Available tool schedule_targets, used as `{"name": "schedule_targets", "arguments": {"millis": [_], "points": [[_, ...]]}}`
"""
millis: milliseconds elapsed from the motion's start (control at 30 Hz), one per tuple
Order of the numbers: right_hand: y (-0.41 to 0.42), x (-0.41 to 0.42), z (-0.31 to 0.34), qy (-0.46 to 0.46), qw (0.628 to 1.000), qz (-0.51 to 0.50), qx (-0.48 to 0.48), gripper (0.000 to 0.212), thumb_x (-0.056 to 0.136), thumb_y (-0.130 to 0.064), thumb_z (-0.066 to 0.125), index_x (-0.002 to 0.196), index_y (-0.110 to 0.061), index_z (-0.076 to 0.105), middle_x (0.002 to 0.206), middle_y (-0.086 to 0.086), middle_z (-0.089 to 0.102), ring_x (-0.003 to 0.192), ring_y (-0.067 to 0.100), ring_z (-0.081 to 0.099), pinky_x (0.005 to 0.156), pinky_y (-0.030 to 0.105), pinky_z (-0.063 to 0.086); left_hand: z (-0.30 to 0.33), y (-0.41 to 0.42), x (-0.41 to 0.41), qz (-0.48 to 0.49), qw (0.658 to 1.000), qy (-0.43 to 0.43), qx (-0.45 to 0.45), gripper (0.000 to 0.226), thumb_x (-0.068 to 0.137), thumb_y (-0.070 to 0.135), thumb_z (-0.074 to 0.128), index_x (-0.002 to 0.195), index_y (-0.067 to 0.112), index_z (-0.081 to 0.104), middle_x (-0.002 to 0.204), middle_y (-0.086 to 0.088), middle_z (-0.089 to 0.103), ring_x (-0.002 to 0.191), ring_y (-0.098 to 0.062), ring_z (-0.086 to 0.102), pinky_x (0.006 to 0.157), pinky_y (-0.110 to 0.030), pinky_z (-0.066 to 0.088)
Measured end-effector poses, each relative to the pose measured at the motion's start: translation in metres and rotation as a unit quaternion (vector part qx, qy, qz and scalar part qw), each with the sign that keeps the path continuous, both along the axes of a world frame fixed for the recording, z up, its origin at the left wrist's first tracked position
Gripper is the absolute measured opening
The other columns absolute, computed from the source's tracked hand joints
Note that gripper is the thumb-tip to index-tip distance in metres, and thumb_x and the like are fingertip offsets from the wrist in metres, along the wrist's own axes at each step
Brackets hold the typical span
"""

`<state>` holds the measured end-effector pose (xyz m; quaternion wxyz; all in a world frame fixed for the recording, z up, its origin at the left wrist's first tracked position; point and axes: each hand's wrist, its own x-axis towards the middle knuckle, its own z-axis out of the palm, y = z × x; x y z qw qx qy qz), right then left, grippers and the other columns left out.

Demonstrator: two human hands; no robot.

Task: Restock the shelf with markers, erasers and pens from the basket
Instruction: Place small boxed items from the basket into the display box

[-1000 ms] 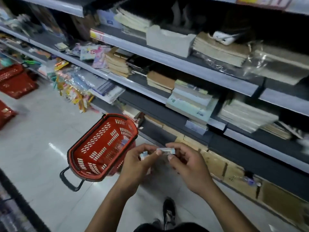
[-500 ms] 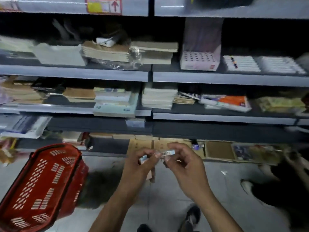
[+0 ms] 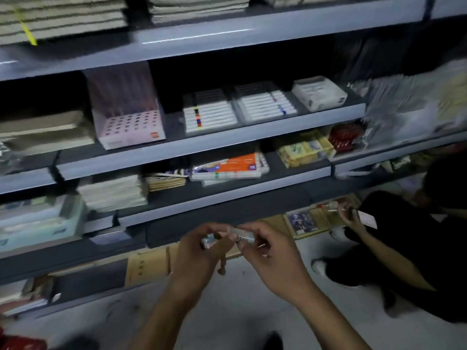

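Both my hands are raised in front of the lower shelves. My left hand [image 3: 199, 253] and my right hand [image 3: 267, 251] together pinch a small white marker [image 3: 242, 236] with a barcode label, one at each end. Trays of white markers [image 3: 209, 114] and a second tray of markers [image 3: 265, 103] lie on the middle shelf [image 3: 227, 140] above my hands. A pink display box [image 3: 129, 122] with rows of holes stands to their left. Only a red corner of the basket [image 3: 22, 343] shows at the bottom left.
A person in black [image 3: 404, 253] crouches on the floor at the right, holding a pen-like item by the bottom shelf. Stacks of notebooks [image 3: 113, 193] and coloured packs [image 3: 232, 168] fill the shelf below the markers. Cardboard sheets [image 3: 149, 266] line the lowest level.
The view has swung right and closer to the shelves; the red basket has slid almost out of view at the bottom left. Both hands still hold the same small white marker.
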<state>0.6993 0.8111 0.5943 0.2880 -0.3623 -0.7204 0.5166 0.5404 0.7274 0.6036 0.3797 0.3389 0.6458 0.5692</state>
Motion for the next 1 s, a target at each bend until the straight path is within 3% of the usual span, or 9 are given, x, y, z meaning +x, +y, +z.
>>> {"name": "schedule_targets", "arguments": {"millis": [133, 233, 333, 567, 667, 800, 1000], "points": [[0.055, 0.04, 0.005, -0.02, 0.999, -0.016, 0.042, 0.013, 0.093, -0.033, 0.072, 0.106, -0.029, 0.071, 0.094, -0.011, 0.067, 0.087, 0.014, 0.066, 0.074, 0.037, 0.058, 0.001, 0.063, 0.035, -0.043, 0.999, -0.014, 0.009, 0.019, 0.088, 0.036, 0.083, 0.097, 0.019, 0.08, 0.089, -0.011, 0.073, 0.054, -0.022, 0.059, 0.051, -0.034, 0.051], [0.089, 0.058, 0.012, -0.016, 0.996, -0.037, 0.074, 0.017, 0.09, -0.043, 0.067, 0.101, -0.032, 0.07, 0.091, -0.013, 0.062, 0.086, 0.013, 0.064, 0.071, 0.039, 0.056, 0.002, 0.104, 0.054, -0.05, 0.998, -0.025, 0.016, 0.02, 0.084, 0.037, 0.083, 0.096, 0.021, 0.08, 0.09, -0.006, 0.076, 0.054, -0.017, 0.061, 0.05, -0.033, 0.05], [0.121, 0.066, 0.014, -0.022, 0.995, -0.037, 0.085, 0.016, 0.088, -0.042, 0.065, 0.1, -0.032, 0.07, 0.087, -0.011, 0.06, 0.084, 0.015, 0.063, 0.069, 0.04, 0.055, 0.001, 0.141, 0.062, -0.071, 0.997, -0.025, 0.017, 0.012, 0.088, 0.031, 0.082, 0.097, 0.024, 0.079, 0.087, -0.003, 0.075, 0.055, -0.016, 0.063, 0.05, -0.032, 0.052], [0.201, 0.069, 0.012, -0.046, 0.99, -0.083, 0.107, 0.01, 0.088, -0.03, 0.074, 0.097, -0.032, 0.07, 0.088, -0.012, 0.062, 0.083, 0.015, 0.065, 0.069, 0.027, 0.053, 0.006, 0.227, 0.052, -0.085, 0.996, -0.027, 0.024, 0.018, 0.089, 0.035, 0.082, 0.105, 0.027, 0.078, 0.093, 0.003, 0.074, 0.058, -0.011, 0.066, 0.05, -0.032, 0.053], [0.236, 0.069, 0.019, -0.052, 0.986, -0.111, 0.109, 0.016, 0.091, -0.022, 0.077, 0.102, -0.031, 0.072, 0.092, -0.01, 0.063, 0.086, 0.014, 0.065, 0.072, 0.03, 0.055, 0.015, 0.263, 0.041, -0.088, 0.995, -0.002, 0.051, 0.013, 0.091, 0.032, 0.081, 0.1, 0.024, 0.076, 0.09, 0.0, 0.072, 0.051, -0.017, 0.062, 0.051, -0.034, 0.054], [0.28, 0.068, 0.03, -0.054, 0.979, -0.126, 0.149, 0.017, 0.091, -0.027, 0.077, 0.107, -0.029, 0.073, 0.093, -0.011, 0.063, 0.087, 0.014, 0.065, 0.072, 0.036, 0.056, 0.03, 0.302, 0.034, -0.113, 0.992, 0.006, 0.059, 0.017, 0.092, 0.037, 0.077, 0.089, 0.021, 0.078, 0.069, 0.004, 0.07, 0.05, -0.017, 0.061, 0.052, -0.032, 0.056], [0.337, 0.07, 0.038, -0.012, 0.98, -0.156, 0.126, 0.024, 0.084, -0.039, 0.076, 0.106, -0.034, 0.069, 0.095, -0.012, 0.07, 0.085, 0.014, 0.067, 0.073, 0.023, 0.055, 0.045, 0.349, 0.04, -0.104, 0.992, 0.045, 0.055, 0.012, 0.094, 0.022, 0.079, 0.084, 0.028, 0.08, 0.077, 0.011, 0.074, 0.057, -0.009, 0.066, 0.05, -0.027, 0.056]]}}
